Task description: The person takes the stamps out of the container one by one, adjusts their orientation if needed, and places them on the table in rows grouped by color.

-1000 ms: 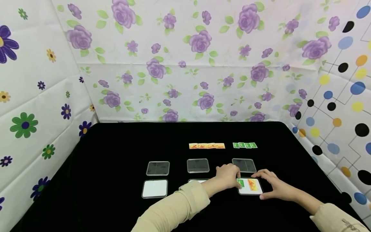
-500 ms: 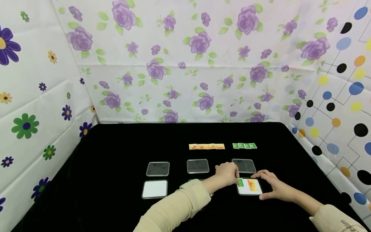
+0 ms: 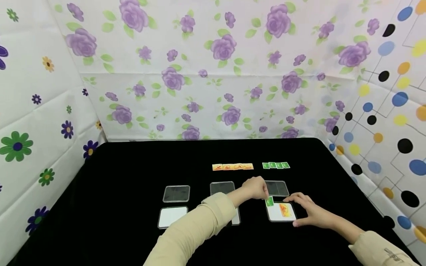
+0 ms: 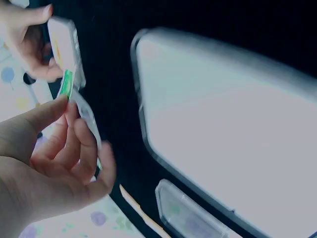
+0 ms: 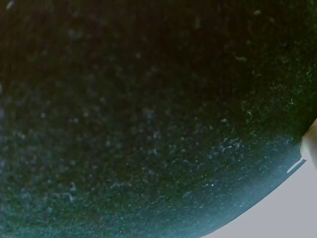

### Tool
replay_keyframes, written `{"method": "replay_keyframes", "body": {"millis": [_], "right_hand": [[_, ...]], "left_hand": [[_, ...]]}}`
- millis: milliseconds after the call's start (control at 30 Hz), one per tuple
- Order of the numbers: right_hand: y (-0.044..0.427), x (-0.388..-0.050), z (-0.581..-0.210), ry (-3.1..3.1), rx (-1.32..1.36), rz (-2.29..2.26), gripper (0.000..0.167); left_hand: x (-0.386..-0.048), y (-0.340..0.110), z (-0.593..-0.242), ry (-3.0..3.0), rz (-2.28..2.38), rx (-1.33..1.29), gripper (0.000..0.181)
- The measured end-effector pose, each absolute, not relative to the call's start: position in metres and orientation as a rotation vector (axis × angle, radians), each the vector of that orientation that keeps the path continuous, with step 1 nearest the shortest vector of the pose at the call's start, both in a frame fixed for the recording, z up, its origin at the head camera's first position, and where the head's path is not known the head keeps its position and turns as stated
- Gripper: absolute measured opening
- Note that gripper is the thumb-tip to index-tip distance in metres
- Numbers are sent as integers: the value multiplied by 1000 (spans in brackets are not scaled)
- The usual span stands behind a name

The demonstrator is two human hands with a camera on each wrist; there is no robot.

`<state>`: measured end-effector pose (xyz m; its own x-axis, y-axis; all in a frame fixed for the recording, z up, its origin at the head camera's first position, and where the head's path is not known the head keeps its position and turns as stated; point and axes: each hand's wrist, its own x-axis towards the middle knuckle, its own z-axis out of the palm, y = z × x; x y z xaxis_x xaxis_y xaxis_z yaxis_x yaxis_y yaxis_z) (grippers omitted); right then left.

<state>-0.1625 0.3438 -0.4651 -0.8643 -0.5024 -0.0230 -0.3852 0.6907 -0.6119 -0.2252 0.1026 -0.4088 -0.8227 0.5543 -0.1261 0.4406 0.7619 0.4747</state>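
In the head view my left hand (image 3: 255,187) pinches a small green card (image 3: 270,201) between thumb and fingertip. The card is tilted up at the upper left corner of a white-bottomed clear case (image 3: 276,217). An orange picture card (image 3: 285,210) lies on the right part of this case. My right hand (image 3: 312,214) holds the case's right side, thumb at the near corner and index finger at the far corner. The left wrist view shows the pinched green card (image 4: 68,82) close up, with the other fingers loosely curled. Mostly black cloth fills the right wrist view.
Clear empty-looking cases (image 3: 176,194) form a row behind, one partly hidden by my left hand. White-bottomed cases (image 3: 171,217) lie at left and middle, the middle one mostly under my sleeve. Farther back are rows of orange cards (image 3: 233,167) and green cards (image 3: 276,165). Patterned curtains (image 3: 199,92) enclose the black table.
My left hand has risen from the case and moved back, lifting the green card off the white surface. The right hand keeps its place at the case. The head view has shifted slightly.
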Motion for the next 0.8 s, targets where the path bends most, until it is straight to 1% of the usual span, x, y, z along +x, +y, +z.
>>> {"method": "replay_keyframes", "body": {"millis": [267,500,600,800], "right_hand": [[339,-168,-460,2706,-719,-922,69],[339,-165,-463,2721,-743,-942,69],[341,-161,-465,2720,-728,-954,69],[343,-158,-466,2713,-735,-975,68]], "left_hand": [[-250,94,-390,2673,643,708,14],[-275,94,-379,2730,680,625,14],[-285,97,-377,2763,743,563,22],[-305,108,-376,2851,769,447,44]]}}
